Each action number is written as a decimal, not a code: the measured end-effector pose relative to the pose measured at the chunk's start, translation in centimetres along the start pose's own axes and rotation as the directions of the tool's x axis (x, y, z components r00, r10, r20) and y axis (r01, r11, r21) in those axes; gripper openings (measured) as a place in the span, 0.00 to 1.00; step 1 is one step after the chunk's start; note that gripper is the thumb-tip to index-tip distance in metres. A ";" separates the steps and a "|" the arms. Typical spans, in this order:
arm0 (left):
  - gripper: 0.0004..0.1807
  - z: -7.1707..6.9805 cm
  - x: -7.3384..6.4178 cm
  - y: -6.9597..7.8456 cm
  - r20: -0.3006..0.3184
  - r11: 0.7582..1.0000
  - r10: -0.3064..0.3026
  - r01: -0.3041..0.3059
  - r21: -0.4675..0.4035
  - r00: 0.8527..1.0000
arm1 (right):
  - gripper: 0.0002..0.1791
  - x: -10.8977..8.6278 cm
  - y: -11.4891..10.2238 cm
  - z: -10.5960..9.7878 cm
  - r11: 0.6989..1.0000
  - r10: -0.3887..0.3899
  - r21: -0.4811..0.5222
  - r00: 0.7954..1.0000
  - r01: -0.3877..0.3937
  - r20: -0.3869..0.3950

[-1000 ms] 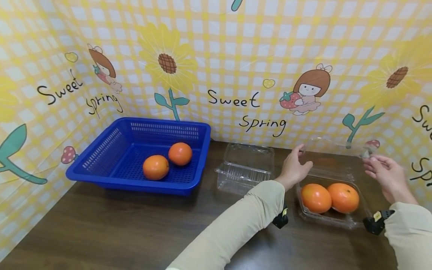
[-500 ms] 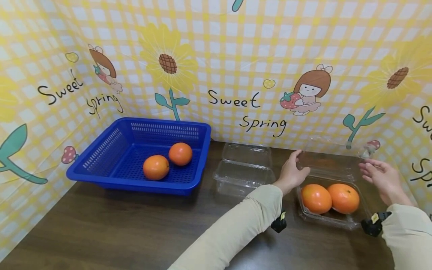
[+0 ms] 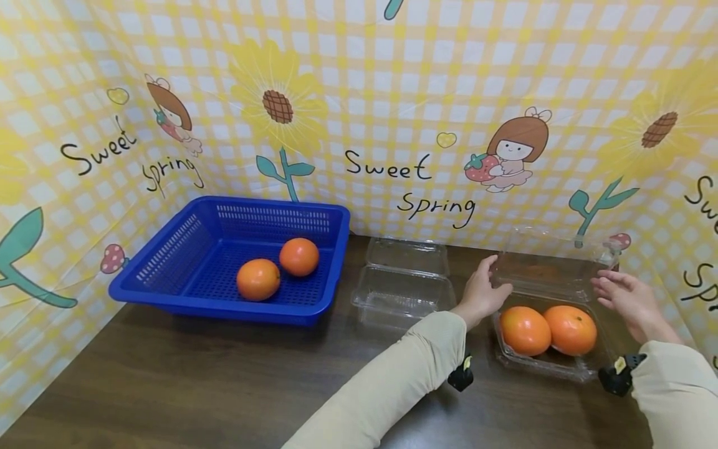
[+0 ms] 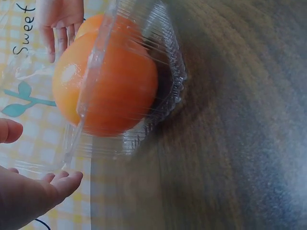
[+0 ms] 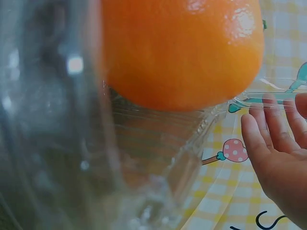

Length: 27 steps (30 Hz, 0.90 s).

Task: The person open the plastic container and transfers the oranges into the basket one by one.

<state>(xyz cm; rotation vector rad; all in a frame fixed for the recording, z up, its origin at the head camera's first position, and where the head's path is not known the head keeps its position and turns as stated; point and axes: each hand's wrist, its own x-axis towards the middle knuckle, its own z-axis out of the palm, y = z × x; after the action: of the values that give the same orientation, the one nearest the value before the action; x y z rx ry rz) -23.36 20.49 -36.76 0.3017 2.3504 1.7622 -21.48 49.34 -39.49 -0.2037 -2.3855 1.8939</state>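
Note:
Two oranges (image 3: 525, 330) sit side by side in a clear plastic clamshell box (image 3: 572, 373) at the right. Its transparent lid (image 3: 544, 268) is raised and leans back toward the cloth. At the lid's left edge is my left hand (image 3: 481, 293), thumb apart from the fingers, fingertips at the plastic in the left wrist view. My right hand (image 3: 632, 304) is at the lid's right edge, its fingers (image 5: 276, 127) mostly straight in the right wrist view. Whether those fingertips touch the lid is hard to tell. Neither hand is curled round anything.
A blue plastic basket (image 3: 224, 305) holding two more oranges (image 3: 258, 279) stands at the left. Between it and my left hand lies a second clear clamshell box (image 3: 402, 293), lid raised. Yellow checked cloth (image 3: 381, 75) hangs behind the brown table (image 3: 185, 380).
Both hands have come down slightly, the right one also shifting left and loosening its fingers at the lid's edge. The second clamshell box has spread wider and slid a little left.

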 end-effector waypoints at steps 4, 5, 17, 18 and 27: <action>0.30 -0.1 -0.1 -0.3 0.009 1.000 -0.017 0.017 -0.006 1.000 | 0.22 -0.6 -1.0 0.7 0.997 0.032 -0.066 0.999 -0.032 0.001; 0.30 -0.1 -0.1 -0.3 0.011 1.000 -0.020 0.020 -0.007 1.000 | 0.18 -0.6 -0.7 0.7 0.998 0.038 -0.042 0.999 -0.038 -0.002; 0.31 0.3 0.0 -1.0 0.025 0.998 -0.045 0.046 -0.047 0.999 | 0.28 1.4 3.3 -1.5 0.994 0.055 -0.091 0.998 -0.054 0.009; 0.31 0.3 0.0 -1.0 0.028 0.998 -0.044 0.045 -0.047 0.999 | 0.30 1.1 2.8 -1.2 0.993 0.065 -0.104 0.998 -0.064 0.010; 0.32 0.2 -0.2 -1.3 0.038 0.998 -0.040 0.041 -0.039 0.998 | 0.34 -2.3 -2.4 2.3 0.961 0.087 -0.265 0.996 -0.078 0.020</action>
<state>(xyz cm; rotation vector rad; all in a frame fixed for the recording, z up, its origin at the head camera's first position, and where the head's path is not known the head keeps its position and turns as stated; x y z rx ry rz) -23.18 20.27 -38.09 0.2767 2.2764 1.7671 -19.69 46.22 -37.62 -0.2977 -2.6860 1.6140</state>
